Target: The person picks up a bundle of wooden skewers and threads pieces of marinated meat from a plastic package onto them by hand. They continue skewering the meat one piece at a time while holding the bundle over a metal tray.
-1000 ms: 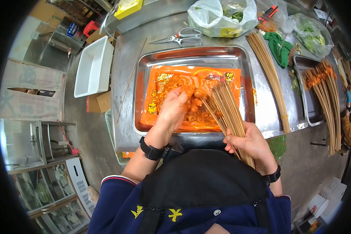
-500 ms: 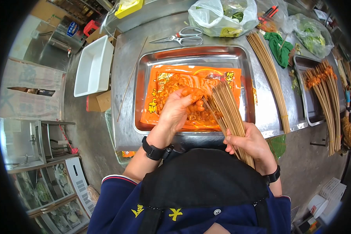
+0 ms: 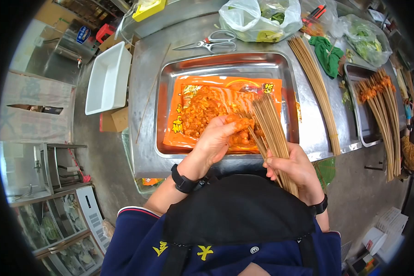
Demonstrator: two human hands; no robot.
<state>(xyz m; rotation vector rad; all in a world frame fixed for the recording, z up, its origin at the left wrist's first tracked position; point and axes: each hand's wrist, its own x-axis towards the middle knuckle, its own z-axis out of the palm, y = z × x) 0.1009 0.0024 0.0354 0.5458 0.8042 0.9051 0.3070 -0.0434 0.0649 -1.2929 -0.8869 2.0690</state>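
A steel tray [image 3: 226, 60] holds an orange printed bag [image 3: 172, 120] with red, sauce-coated food pieces [image 3: 200, 110] on it. Over its lower part, my left hand [image 3: 216, 140] has its fingers closed on a piece of the coated food, close beside the tips of some skewers. Sauce covers the fingertips. My right hand [image 3: 292, 168] grips a thick bundle of wooden skewers [image 3: 273, 126], their upper ends fanned over the tray's right part. A few of the skewers stand apart on the bundle's left side.
Scissors [image 3: 209, 44] and plastic bags of greens [image 3: 262, 20] lie behind the tray. To the right are more skewers [image 3: 317, 92], a green cloth [image 3: 326, 55] and a second tray [image 3: 361, 124] with loaded skewers [image 3: 382, 110]. A white bin [image 3: 108, 80] stands left.
My left hand has moved slightly down and right, away from the food pile and closer to the skewers. My right hand keeps its grip on the bundle.
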